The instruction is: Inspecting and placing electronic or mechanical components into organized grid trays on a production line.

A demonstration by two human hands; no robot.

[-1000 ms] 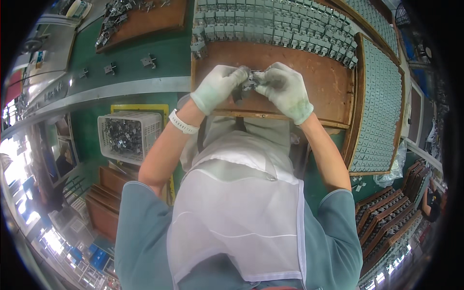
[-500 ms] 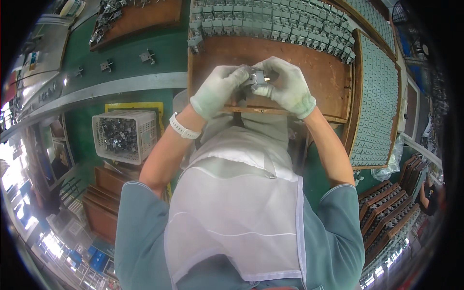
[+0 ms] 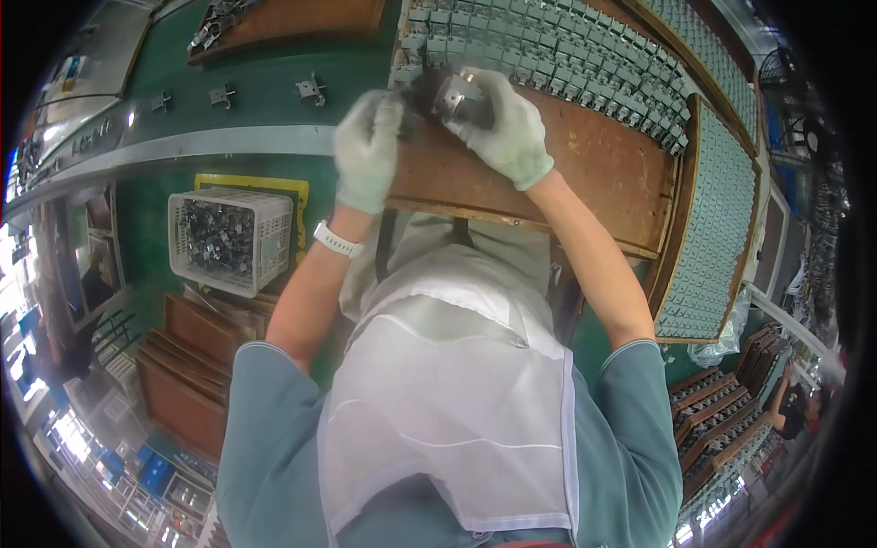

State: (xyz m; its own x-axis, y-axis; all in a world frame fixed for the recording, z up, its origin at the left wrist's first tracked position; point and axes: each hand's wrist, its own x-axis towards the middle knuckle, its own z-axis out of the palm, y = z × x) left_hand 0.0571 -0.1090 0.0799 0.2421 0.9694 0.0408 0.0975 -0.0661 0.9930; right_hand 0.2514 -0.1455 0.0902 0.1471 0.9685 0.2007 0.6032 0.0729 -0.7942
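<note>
Both my hands wear white gloves over a wooden tray [image 3: 594, 151]. My right hand [image 3: 513, 132] grips a small boxy metal part [image 3: 459, 99] with a brass-coloured bit on it, held above the bare part of the tray. To its left, my left hand [image 3: 367, 151] is closed at the tray's left edge, its fingers curled. A dark blurred shape [image 3: 418, 99] lies between the hands, next to the left fingers; what it is I cannot make out. Rows of similar grey metal parts [image 3: 557, 59] fill the far side of the tray.
A second tray [image 3: 703, 219] packed with small parts stands at the right. On the green belt [image 3: 265, 110] to the left sit several loose metal pieces [image 3: 311, 89]. Below it is a white plastic basket [image 3: 274, 239] full of metal pieces, with wooden boards [image 3: 183, 384] stacked nearer me.
My hands have moved apart and farther out over the tray. The metal part has gone up and slightly left in my right hand; my left hand has come off it. The view has shifted a little.
</note>
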